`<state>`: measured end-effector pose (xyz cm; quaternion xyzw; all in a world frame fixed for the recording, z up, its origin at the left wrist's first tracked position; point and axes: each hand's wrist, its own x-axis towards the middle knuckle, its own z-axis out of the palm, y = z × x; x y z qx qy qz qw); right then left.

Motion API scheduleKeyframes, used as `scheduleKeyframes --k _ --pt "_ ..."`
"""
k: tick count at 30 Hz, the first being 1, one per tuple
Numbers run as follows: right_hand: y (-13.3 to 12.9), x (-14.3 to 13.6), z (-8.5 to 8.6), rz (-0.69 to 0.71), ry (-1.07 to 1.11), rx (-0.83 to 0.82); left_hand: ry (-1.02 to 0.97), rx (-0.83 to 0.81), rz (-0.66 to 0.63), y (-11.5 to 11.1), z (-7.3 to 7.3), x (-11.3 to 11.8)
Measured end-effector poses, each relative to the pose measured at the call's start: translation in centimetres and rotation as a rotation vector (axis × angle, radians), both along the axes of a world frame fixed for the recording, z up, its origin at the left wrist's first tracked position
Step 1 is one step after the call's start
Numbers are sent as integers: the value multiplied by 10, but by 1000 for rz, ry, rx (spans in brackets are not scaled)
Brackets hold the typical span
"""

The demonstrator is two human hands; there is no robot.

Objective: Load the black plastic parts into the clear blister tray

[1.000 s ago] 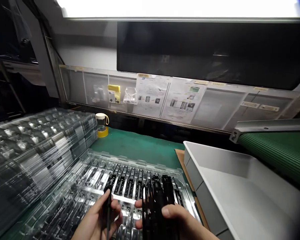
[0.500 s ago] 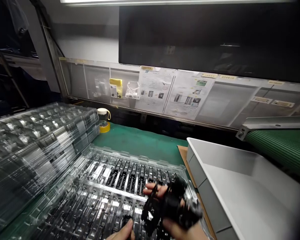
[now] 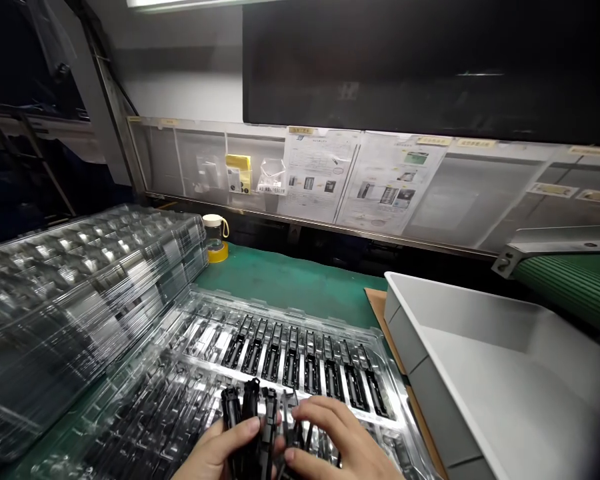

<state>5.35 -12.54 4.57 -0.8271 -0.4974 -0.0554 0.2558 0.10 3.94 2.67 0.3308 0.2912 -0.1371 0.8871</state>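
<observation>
Several long, narrow black plastic parts (image 3: 251,400) stand upright side by side above the front of a clear plastic tray (image 3: 267,312). My left hand (image 3: 215,445) is closed around them, with its thumb across their near faces. At the right side of the bunch, my right hand (image 3: 347,437) grips more of the black parts between thumb and fingers; their lower ends are hidden. In the tray's back row, similar black parts (image 3: 291,357) lie in the slots on the middle and right. What fills the front slots is partly blurred and covered by my hands.
At the left rises a tall stack of clear trays (image 3: 130,293). A bottle (image 3: 215,237) with a yellow base stands behind it. To the right, a grey bin (image 3: 420,360) sits beside cardboard (image 3: 377,307), near a green ribbed conveyor (image 3: 575,280). Printed sheets (image 3: 320,173) hang behind.
The bunch of black parts, in my right hand before, is now upright between both hands. My left hand has moved up and closed on it. My right hand has shifted off the tray's back row.
</observation>
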Motion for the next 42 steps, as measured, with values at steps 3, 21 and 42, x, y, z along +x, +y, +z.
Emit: scheduleKeyframes --k 3,21,42 --pt "-4 6 -3 74 -100 -8 29 94 24 -1 5 1" --pt "0 7 9 -157 1624 328 -164 -106 40 -4 -7 -3" --pt "3 3 5 -372 1639 615 -130 -20 -23 -10 -10 -3"
